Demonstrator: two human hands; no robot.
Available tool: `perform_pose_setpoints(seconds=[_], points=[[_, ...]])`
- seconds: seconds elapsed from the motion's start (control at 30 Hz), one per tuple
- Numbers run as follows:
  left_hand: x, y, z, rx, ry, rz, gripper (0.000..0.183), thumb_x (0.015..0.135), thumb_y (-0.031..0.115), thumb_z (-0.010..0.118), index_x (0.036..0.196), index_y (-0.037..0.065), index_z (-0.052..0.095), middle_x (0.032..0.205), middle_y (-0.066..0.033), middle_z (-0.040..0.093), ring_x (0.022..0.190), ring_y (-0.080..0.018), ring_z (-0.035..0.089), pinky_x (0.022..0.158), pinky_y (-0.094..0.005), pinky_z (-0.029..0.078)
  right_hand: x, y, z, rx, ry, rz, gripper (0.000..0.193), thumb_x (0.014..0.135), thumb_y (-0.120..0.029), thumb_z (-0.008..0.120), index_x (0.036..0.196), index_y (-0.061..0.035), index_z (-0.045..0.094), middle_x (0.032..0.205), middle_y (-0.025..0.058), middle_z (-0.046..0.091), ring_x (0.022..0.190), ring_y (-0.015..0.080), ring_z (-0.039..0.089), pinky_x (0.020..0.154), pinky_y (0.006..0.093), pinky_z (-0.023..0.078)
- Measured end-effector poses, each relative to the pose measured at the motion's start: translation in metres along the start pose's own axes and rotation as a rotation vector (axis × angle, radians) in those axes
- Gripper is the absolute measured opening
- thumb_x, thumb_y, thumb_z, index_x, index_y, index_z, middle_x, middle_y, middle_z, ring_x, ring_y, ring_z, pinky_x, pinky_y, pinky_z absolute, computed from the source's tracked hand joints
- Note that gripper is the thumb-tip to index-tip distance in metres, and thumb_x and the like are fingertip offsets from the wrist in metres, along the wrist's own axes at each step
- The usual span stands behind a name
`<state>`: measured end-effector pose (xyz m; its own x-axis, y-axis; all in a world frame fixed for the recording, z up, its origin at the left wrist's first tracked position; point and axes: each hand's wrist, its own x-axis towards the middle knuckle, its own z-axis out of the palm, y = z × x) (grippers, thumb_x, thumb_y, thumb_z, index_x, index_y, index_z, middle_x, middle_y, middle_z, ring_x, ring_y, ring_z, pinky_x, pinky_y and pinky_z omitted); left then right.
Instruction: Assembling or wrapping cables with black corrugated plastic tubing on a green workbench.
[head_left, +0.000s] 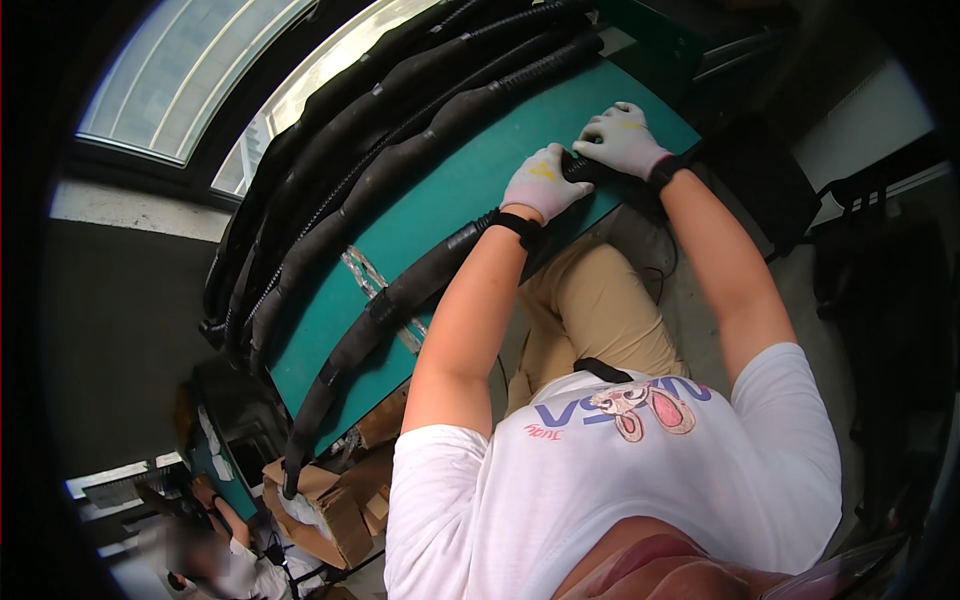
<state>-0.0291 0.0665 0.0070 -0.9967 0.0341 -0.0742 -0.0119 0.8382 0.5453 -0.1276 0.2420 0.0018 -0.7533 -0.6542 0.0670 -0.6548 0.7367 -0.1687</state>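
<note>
My left hand (pixel 545 184), in a white glove with yellow marks, wraps around a long black corrugated hose (pixel 402 287) near its right end. Beside it, my gloved right hand (pixel 624 142) grips the end part of the same hose, and a short ribbed stretch shows between the two hands. Leftward, the hose runs under my left wrist, thickens where a dark covering encloses it, and bends down over the front edge of the green bench top (pixel 440 195). My fingers hide the very end of the hose.
Several similar black hoses (pixel 370 150) lie side by side along the bench's far edge. Silvery strips (pixel 362 270) lie beneath the held hose. An open cardboard box (pixel 322 515) stands below the bench at lower left, with another person (pixel 225 565) beyond it. A window (pixel 190 75) is at upper left.
</note>
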Motion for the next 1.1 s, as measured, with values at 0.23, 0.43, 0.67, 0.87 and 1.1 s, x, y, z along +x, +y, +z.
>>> perform_pose_setpoints(seconds=[0.23,0.43,0.67,0.87,1.1], points=[[0.007,-0.015,0.002,-0.028,0.052,0.043,0.063,0.076,0.041,0.085,0.123,0.003,0.068,0.122,-0.0214,0.066,0.117,-0.0378,0.063,0.104,-0.0425,0.05,-0.04,0.028,0.0,0.07,0.128,-0.22,0.061,0.081,-0.032,0.071,0.14,-0.0209,0.061,0.135,0.0089,0.064,0.134,0.0268,0.052,0.125,0.0482,0.024],[0.007,-0.011,0.003,-0.005,0.013,0.005,0.062,0.079,0.047,0.081,0.123,0.005,0.071,0.123,-0.0218,0.065,0.121,-0.0381,0.06,0.106,-0.0429,0.049,-0.04,0.029,0.012,0.081,0.207,-0.16,0.059,0.08,-0.033,0.069,0.137,-0.0192,0.063,0.133,0.0076,0.065,0.132,0.0269,0.053,0.122,0.0465,0.028],[0.005,-0.016,0.008,0.07,0.074,0.082,0.064,0.08,0.05,0.079,0.122,0.004,0.071,0.121,-0.0215,0.065,0.116,-0.0388,0.061,0.104,-0.044,0.048,-0.034,0.02,0.003,0.172,0.174,-0.109,0.047,0.078,-0.037,0.065,0.12,-0.017,0.073,0.124,0.0042,0.07,0.126,0.0249,0.057,0.112,0.0433,0.035],[-0.005,0.007,0.009,0.238,0.151,0.156,0.063,0.082,0.056,0.075,0.123,0.008,0.07,0.118,-0.0165,0.068,0.113,-0.0352,0.063,0.101,-0.0424,0.05,-0.025,0.033,0.015,0.305,0.21,-0.066,0.03,0.083,-0.037,0.062,0.103,-0.0206,0.078,0.112,-0.0019,0.073,0.118,0.0222,0.06,0.106,0.0425,0.039],[0.002,0.005,0.005,0.305,0.043,0.103,0.061,0.087,0.062,0.064,0.118,0.01,0.07,0.116,-0.0151,0.069,0.112,-0.0325,0.065,0.098,-0.0427,0.052,-0.019,0.021,0.011,0.195,0.166,-0.003,0.028,0.088,-0.037,0.059,0.1,-0.0202,0.078,0.111,-0.0013,0.073,0.116,0.0222,0.061,0.104,0.0428,0.04]])
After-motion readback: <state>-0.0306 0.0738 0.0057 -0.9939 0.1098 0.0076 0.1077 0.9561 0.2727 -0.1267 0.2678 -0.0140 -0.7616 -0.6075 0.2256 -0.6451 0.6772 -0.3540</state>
